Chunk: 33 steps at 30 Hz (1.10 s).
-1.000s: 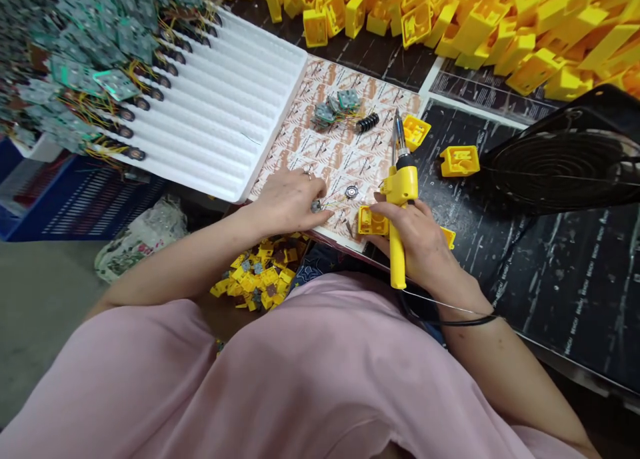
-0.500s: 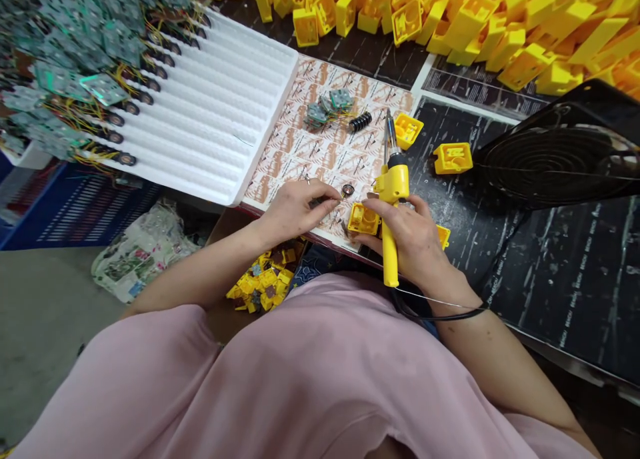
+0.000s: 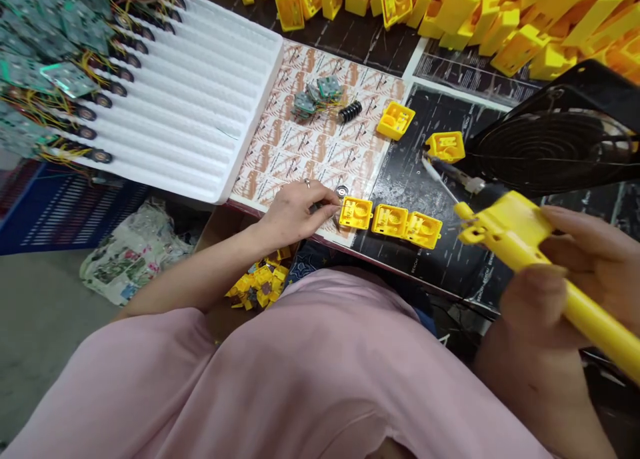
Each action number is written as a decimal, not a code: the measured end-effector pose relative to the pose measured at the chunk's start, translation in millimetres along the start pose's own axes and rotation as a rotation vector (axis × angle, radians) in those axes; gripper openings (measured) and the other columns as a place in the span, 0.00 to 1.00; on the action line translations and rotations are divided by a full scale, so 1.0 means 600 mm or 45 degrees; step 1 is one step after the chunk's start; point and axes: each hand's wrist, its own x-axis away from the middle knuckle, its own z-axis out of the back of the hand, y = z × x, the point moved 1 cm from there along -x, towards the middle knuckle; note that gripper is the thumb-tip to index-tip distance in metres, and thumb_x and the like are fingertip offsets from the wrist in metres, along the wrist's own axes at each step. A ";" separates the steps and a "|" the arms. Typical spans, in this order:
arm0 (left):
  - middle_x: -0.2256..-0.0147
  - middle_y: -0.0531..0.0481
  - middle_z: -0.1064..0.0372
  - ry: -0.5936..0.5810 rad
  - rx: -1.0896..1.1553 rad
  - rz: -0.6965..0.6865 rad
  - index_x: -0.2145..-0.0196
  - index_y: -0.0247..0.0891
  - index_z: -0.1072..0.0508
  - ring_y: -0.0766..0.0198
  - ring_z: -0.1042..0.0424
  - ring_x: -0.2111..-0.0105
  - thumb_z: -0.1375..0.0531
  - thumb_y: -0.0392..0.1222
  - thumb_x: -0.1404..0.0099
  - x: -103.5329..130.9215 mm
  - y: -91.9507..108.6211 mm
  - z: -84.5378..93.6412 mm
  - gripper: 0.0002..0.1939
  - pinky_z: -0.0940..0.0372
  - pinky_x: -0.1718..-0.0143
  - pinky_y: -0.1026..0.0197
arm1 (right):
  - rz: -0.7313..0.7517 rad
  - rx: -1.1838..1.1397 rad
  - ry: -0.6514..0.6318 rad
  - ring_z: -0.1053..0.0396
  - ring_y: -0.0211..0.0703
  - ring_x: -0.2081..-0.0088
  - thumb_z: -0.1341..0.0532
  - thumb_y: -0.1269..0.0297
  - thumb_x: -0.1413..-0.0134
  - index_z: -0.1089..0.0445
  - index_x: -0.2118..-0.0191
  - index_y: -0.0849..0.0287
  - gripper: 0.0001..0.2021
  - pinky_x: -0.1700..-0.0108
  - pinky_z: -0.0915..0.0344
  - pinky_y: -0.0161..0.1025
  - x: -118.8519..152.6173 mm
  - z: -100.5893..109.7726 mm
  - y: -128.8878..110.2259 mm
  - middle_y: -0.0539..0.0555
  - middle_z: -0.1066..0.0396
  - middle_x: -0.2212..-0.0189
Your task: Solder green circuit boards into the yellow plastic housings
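Note:
My left hand (image 3: 304, 208) rests at the table's front edge, thumb and forefinger pinched on something too small to make out. Beside its fingertips lies a small round part (image 3: 342, 191), and just right of them a yellow housing (image 3: 355, 213). Two more housings, one in the middle (image 3: 390, 220) and one at the right (image 3: 423, 230), continue the row. My right hand (image 3: 565, 279), partly blurred and close to the camera, is wrapped round a yellow soldering gun (image 3: 520, 229). Its metal tip points up and left, near a housing (image 3: 446, 146) by the black fan.
A ribbed white foam tray (image 3: 200, 106) holds wired green boards (image 3: 60, 39) at left. Boards (image 3: 317, 96) and stacked black rings (image 3: 350, 112) lie mid-table. Another housing (image 3: 396, 120) sits beyond. A black fan (image 3: 550, 139) stands right; yellow housings (image 3: 460, 12) are heaped behind.
My right hand has moved right and nearer the camera with the soldering gun, uncovering the row of housings. The nearest housing now sits beside my left fingertips. The view has shifted slightly.

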 end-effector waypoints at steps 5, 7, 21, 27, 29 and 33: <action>0.67 0.50 0.20 0.078 -0.274 -0.181 0.64 0.35 0.22 0.61 0.22 0.68 0.40 0.38 0.31 0.000 0.003 -0.010 0.07 0.34 0.65 0.60 | -0.102 -0.200 0.363 0.34 0.37 0.78 0.42 0.41 0.35 0.18 0.65 0.56 0.25 0.80 0.41 0.35 -0.001 -0.021 0.033 0.51 0.28 0.78; 0.68 0.50 0.20 0.111 -0.386 -0.240 0.64 0.35 0.22 0.60 0.22 0.68 0.40 0.38 0.30 -0.001 0.006 -0.012 0.07 0.34 0.65 0.59 | -0.145 -0.190 0.236 0.30 0.37 0.75 0.36 0.51 0.37 0.18 0.62 0.55 0.15 0.76 0.35 0.35 0.004 -0.025 0.026 0.51 0.23 0.73; 0.71 0.50 0.24 0.149 -0.681 -0.431 0.69 0.35 0.25 0.62 0.28 0.70 0.43 0.36 0.29 -0.015 0.024 -0.011 0.10 0.37 0.67 0.59 | 0.236 -0.106 -0.553 0.23 0.41 0.72 0.24 0.70 0.54 0.28 0.60 0.52 0.17 0.76 0.28 0.36 0.019 -0.027 -0.024 0.46 0.22 0.70; 0.72 0.50 0.25 0.125 -0.738 -0.442 0.70 0.36 0.25 0.61 0.28 0.71 0.42 0.35 0.30 -0.016 0.025 -0.012 0.10 0.37 0.69 0.58 | 0.430 -0.054 -0.652 0.26 0.37 0.77 0.28 0.67 0.47 0.31 0.65 0.54 0.10 0.80 0.33 0.32 -0.008 -0.043 -0.038 0.47 0.24 0.75; 0.72 0.50 0.25 0.095 -0.743 -0.439 0.70 0.35 0.25 0.61 0.28 0.70 0.43 0.35 0.29 -0.017 0.025 -0.012 0.11 0.37 0.69 0.58 | 0.495 -0.026 -0.682 0.26 0.36 0.77 0.28 0.66 0.47 0.31 0.66 0.55 0.11 0.80 0.35 0.30 -0.015 -0.045 -0.041 0.48 0.25 0.76; 0.73 0.49 0.26 0.081 -0.752 -0.452 0.69 0.35 0.24 0.60 0.28 0.71 0.42 0.35 0.30 -0.019 0.026 -0.010 0.10 0.37 0.69 0.57 | 0.415 -0.016 -0.778 0.26 0.36 0.75 0.31 0.64 0.42 0.30 0.67 0.53 0.07 0.76 0.31 0.31 -0.021 -0.030 -0.037 0.48 0.24 0.75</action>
